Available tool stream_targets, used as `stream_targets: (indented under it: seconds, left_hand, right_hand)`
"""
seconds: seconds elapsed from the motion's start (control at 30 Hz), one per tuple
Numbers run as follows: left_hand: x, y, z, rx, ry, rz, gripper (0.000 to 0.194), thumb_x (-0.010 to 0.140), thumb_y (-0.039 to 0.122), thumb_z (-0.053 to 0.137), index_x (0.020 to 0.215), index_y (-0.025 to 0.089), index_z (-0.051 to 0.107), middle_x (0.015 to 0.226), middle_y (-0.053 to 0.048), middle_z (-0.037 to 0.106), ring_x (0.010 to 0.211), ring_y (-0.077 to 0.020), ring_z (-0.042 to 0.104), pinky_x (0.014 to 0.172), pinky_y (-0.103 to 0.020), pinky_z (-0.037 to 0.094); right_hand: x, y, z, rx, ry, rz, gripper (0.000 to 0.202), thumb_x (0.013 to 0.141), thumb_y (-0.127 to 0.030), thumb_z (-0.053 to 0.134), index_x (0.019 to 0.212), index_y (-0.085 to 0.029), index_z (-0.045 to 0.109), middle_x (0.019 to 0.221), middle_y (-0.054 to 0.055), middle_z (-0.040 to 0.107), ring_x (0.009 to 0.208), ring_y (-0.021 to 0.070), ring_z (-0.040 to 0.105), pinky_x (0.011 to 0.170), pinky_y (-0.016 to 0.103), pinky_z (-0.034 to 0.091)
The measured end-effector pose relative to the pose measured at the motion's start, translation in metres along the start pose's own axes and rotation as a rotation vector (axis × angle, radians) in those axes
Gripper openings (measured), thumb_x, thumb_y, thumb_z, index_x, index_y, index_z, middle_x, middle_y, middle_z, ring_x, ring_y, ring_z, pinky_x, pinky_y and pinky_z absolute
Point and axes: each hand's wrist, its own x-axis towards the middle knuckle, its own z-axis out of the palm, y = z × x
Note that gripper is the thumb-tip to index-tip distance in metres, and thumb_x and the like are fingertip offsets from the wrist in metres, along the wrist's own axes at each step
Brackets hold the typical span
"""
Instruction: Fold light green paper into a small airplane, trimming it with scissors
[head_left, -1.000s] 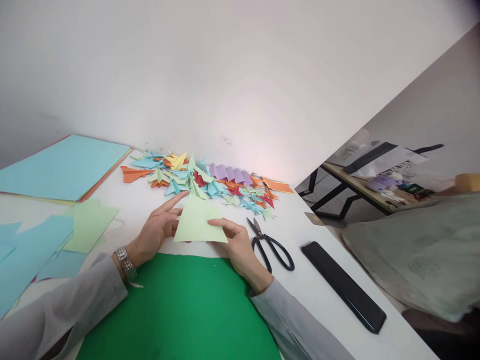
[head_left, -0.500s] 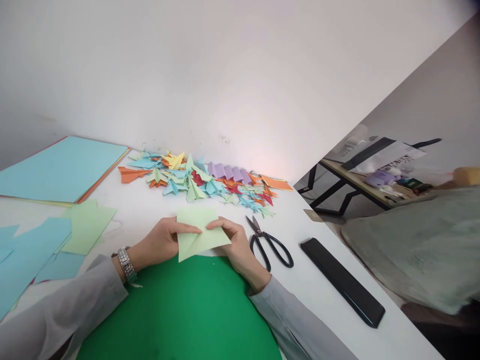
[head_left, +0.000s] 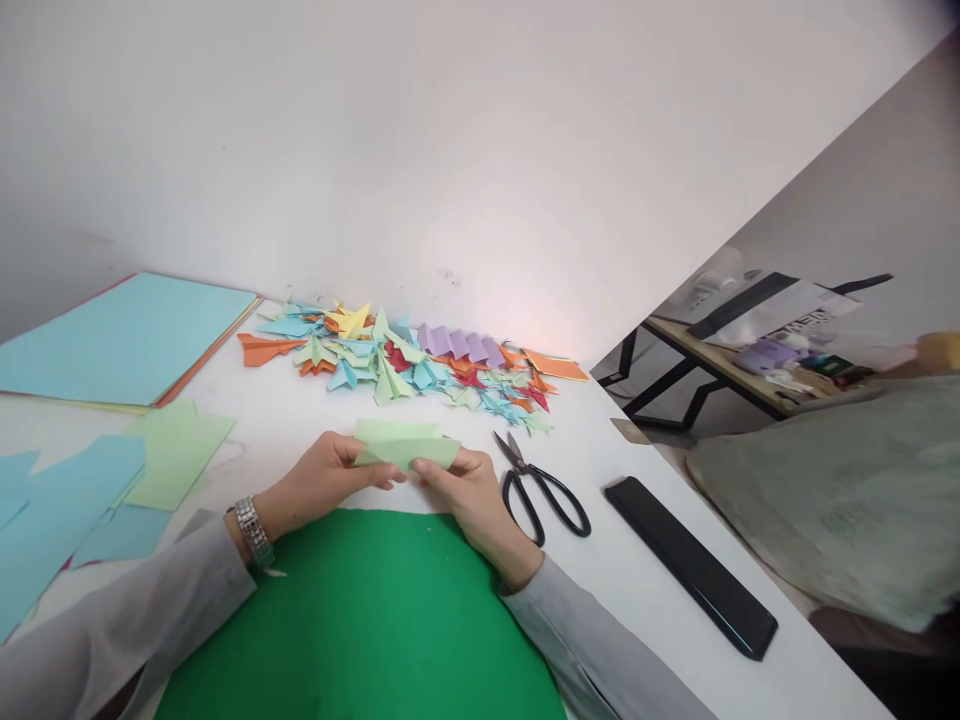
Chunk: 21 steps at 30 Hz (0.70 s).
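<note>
1. Currently, on my feed, the pale green paper (head_left: 405,445) sits between both hands above the white table (head_left: 615,560), just past the far edge of the green mat (head_left: 367,620).
2. I read its long axis as running left to right, its right end angled slightly toward the far side. It is bent over, with a narrow flap at the near side and a second panel showing beyond it.
3. I see the left hand (head_left: 315,485) pinching the paper's left end, digits close together and reaching right along the near edge. Part of that grip is hidden behind the paper, so I cannot tell how each finger lies.
4. I see the right hand (head_left: 476,500) pinching the right end: the thumb lies on the near face, pointing left and far, and the other fingers are partly hidden behind.
5. Both forearms come in from the near corners and converge, the tips of the two hands near each other. A metal watch (head_left: 253,535) circles the left wrist, just beyond the grey left sleeve (head_left: 150,620).
6. To the right of the right hand I have black-handled scissors (head_left: 540,485), blades slightly apart and pointing far; farther right lies a long black object (head_left: 694,570). Beyond the hands is a heap of folded paper shapes (head_left: 390,385).
</note>
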Motion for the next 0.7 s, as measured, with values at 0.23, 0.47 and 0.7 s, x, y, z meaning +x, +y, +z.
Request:
stream_targets:
  seconds: [0.23,0.47,0.7]
  left_hand:
    - [0.0033,-0.0073,-0.0011,-0.069,0.086,-0.098,0.028,0.068,0.041,0.069,0.077,0.014,0.074,0.076,-0.009,0.073,0.076,-0.0244,0.068,0.081,-0.043,0.054]
    - [0.0041,-0.0104,0.0001,-0.159,0.053,-0.088,0.030,0.065,0.036,0.073,0.087,0.016,0.074,0.088,-0.007,0.073,0.086,-0.0243,0.066,0.081,-0.041,0.054]
    - [0.0038,-0.0047,0.0037,-0.042,0.114,-0.100,0.029,0.063,0.039,0.072,0.078,0.015,0.074,0.080,-0.006,0.073,0.069,-0.0193,0.065,0.067,-0.033,0.056]
  right_hand:
    - [-0.0030,-0.0011,0.0079,-0.030,0.211,0.048,0.014,0.063,-0.027,0.074,0.056,-0.018,0.068,0.062,0.000,0.065,0.060,0.0143,0.054,0.059,0.028,0.042]
    - [-0.0033,0.0021,0.0101,0.070,0.256,0.099,0.017,0.058,-0.026,0.078,0.071,-0.017,0.071,0.075,0.003,0.070,0.068,0.0174,0.060,0.065,0.030,0.045]
    - [-0.0016,0.0007,0.0097,0.044,0.253,0.098,0.020,0.065,-0.034,0.073,0.059,-0.016,0.065,0.054,-0.002,0.059,0.053,0.0106,0.049,0.055,0.025,0.040]
